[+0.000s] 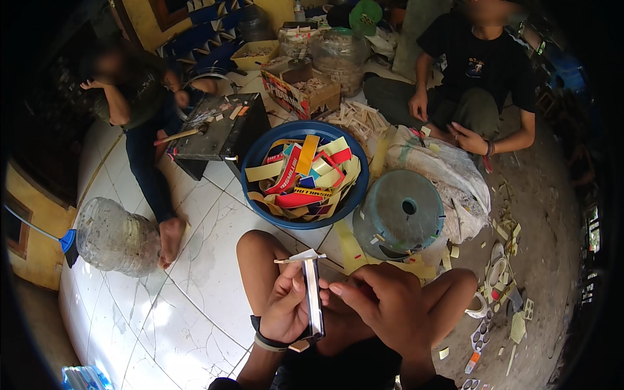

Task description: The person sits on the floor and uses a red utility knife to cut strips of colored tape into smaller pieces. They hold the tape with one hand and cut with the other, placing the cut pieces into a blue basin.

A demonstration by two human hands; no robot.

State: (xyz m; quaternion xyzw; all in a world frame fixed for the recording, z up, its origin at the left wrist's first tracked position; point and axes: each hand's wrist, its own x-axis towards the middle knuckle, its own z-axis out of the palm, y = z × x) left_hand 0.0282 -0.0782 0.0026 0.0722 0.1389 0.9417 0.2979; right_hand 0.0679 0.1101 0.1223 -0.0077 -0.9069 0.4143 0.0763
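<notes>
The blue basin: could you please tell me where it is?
The blue basin sits near the head view's centre, right of the black stand and left of the grey drum.

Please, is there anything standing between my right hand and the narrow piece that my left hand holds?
Only the fingertips of the left hand, curled at the right edge of the narrow piece, lie partly in the way of the right hand. No other thing is visible between them; the blue tub stands beyond both hands.
</notes>
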